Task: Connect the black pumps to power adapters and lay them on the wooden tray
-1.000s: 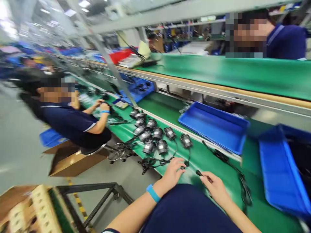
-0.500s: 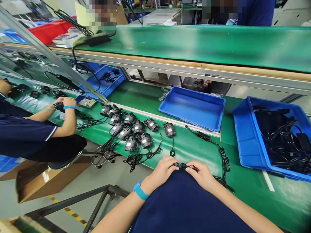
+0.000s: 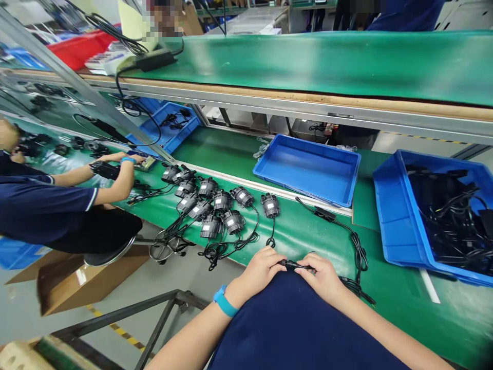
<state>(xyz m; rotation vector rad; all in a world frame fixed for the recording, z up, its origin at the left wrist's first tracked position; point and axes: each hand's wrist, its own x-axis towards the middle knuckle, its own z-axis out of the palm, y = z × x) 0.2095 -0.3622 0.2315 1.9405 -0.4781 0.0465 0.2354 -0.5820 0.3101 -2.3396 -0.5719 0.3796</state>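
- Pinching black plastic cable connectors point(image 3: 289, 264) end to end, the left hand point(image 3: 263, 270) and right hand point(image 3: 320, 275) keep narrow grips near the green worktop's point(image 3: 319, 241) front edge.
- Beyond: one black cylindrical device point(image 3: 270, 205), before a shallow blue tray point(image 3: 308, 167).
- Left: similar devices clustered point(image 3: 222, 201).
- Right: coiled black cable point(image 3: 359, 254), blocking toward a blue bin point(image 3: 398, 221).

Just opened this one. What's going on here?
The person's left hand and right hand pinch two black cable plugs, which meet end to end; whether they are fully joined is too small to tell. Black motors with cords lie ahead on the green bench, in front of a blue tray. A co-worker sits to the left.
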